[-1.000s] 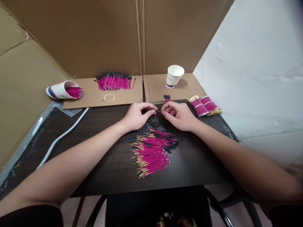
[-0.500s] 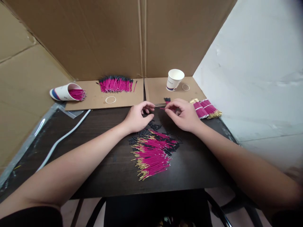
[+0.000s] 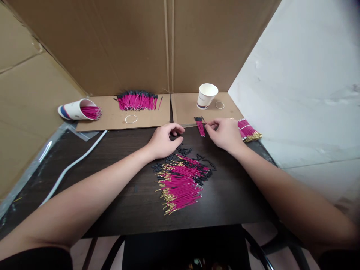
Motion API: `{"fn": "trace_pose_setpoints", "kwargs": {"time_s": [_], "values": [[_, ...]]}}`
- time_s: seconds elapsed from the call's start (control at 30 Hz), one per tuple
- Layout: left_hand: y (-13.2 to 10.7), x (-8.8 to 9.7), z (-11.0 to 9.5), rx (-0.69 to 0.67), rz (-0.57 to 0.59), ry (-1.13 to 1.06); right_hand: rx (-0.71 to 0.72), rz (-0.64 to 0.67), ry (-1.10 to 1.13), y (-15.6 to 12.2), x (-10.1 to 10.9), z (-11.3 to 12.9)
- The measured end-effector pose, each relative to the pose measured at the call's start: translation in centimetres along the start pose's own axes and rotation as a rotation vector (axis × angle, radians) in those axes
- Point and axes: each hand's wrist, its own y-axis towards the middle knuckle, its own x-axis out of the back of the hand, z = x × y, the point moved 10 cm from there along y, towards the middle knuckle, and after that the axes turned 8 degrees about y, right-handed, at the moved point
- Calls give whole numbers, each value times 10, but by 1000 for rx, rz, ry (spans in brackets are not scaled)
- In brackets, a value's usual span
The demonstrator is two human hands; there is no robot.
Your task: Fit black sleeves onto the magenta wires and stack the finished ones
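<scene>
My left hand (image 3: 164,141) rests on the dark table (image 3: 123,195) with fingers curled and thumb meeting the forefinger; what it pinches is too small to make out. Just below it lie scattered black sleeves (image 3: 184,152) and a loose heap of pink wires with gold tips (image 3: 180,183). My right hand (image 3: 225,134) reaches to a small bunch of black-capped pink wires (image 3: 200,126) at the cardboard's edge. Its fingertips are pinched on a pink wire at that bunch.
Banded wire bundles (image 3: 249,130) lie right of my right hand. An upright paper cup (image 3: 207,95), a tipped cup holding wires (image 3: 74,109), a row of capped wires (image 3: 137,101) and two rubber bands (image 3: 131,119) sit on cardboard. A white cable (image 3: 73,165) crosses the left.
Both hands held one pink wire between them. My right hand has carried it right and away to the small bunch. My left hand stayed where it was.
</scene>
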Motion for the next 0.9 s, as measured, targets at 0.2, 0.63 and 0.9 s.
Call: {"fn": "trace_pose_setpoints", "kwargs": {"time_s": [0.2,0.63,0.9], "values": [[-1,1,-3,-31,-5,14,-19,37,-44,1,-6,-1],[0,-2,-2,-34,17,43,74,96,25,-4,-12,10],[-3,-6,-22,-188,103,110,117,101,-6,-4,-10,18]]}}
